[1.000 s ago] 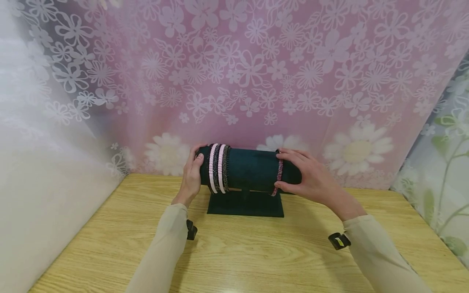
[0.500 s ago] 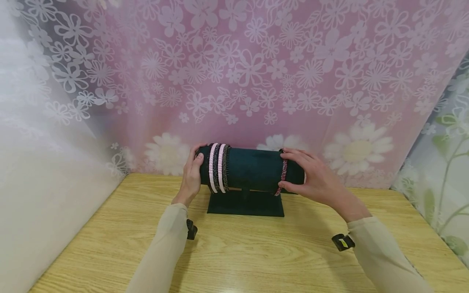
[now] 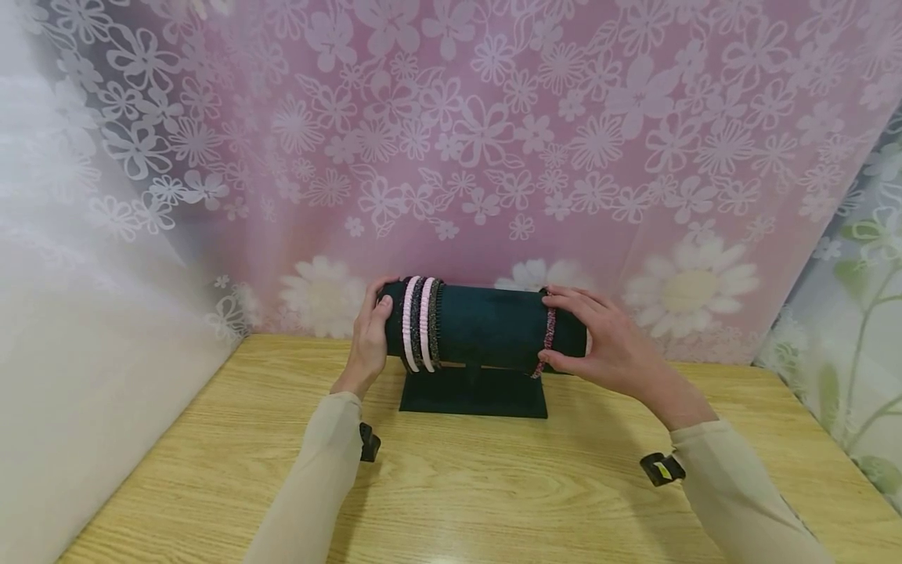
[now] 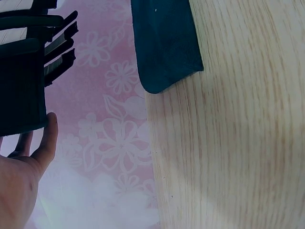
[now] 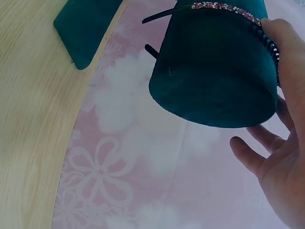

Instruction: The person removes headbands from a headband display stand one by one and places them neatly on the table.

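Note:
A dark green velvet headband stand (image 3: 489, 325), a horizontal roll on a flat base, stands on the table. Its left end is held by my left hand (image 3: 369, 333), thumb in front and fingers over the top. Two pale pink headbands (image 3: 426, 325) and dark glittery headbands (image 3: 434, 325) sit side by side near that end. Close to the right end, my right hand (image 3: 609, 341) holds a red-and-pink beaded headband (image 3: 549, 329) around the roll, thumb low and fingers high. In the right wrist view, the tips of the beaded headband (image 5: 159, 17) stick out beyond the roll.
The stand's base (image 3: 472, 395) rests on a wood-grain table (image 3: 493, 486). Behind it hangs a pink flowered curtain (image 3: 458, 157). A white surface (image 3: 84, 376) bounds the left side, and a leafy-patterned cloth (image 3: 846, 376) the right.
The right hand has slid the beaded headband slightly rightward along the roll, toward its end. The left hand keeps its hold on the left end.

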Motion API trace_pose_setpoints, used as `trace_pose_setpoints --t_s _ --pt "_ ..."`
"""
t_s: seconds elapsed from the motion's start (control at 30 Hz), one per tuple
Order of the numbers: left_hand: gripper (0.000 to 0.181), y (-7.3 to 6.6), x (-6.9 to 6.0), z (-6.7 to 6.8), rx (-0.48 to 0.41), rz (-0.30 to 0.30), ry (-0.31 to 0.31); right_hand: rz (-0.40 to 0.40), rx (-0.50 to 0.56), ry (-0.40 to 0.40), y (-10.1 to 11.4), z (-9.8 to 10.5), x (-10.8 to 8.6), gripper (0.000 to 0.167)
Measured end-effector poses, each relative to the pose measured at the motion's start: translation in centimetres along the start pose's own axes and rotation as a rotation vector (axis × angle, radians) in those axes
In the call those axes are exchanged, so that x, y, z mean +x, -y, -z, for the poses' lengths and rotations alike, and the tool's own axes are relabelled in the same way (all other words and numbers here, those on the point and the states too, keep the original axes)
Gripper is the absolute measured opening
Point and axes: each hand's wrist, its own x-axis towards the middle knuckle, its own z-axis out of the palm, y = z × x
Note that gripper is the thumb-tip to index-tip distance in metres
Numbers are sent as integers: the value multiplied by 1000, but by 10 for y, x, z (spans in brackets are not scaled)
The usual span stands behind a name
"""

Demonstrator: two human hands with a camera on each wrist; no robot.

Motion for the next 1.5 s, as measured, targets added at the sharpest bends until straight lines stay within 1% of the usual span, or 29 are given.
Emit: trace_pose_setpoints --t_s 0.17,0.47,0.67,0.83,1.0,1.1,1.2,1.27,1.37,1.5 --pt "47 2 0 -1 -9 -8 -2 1 9 -10 -1 1 -2 74" --pt "46 0 0 0 -5 12 1 15 2 -21 -3 2 -5 74" --pt "46 -1 -2 0 11 14 1 33 -1 -24 -6 3 -8 73" --pt "46 -2 -1 0 22 1 -2 26 29 -25 -5 4 -11 72" --pt "46 -4 -1 0 30 6 4 23 80 -29 -5 5 -13 72" --pt "46 -4 -2 1 24 16 7 -6 145 -23 -8 4 -16 72" --pt "46 -4 -2 1 24 23 8 -56 225 -12 -10 3 -18 72" --pt "46 -4 -2 1 27 25 6 -81 257 -5 -12 3 -18 73" --pt "47 -5 -2 1 29 22 4 -105 271 0 -12 3 -19 74" --pt "47 -6 -2 1 28 15 5 -123 259 4 -10 5 -20 74"
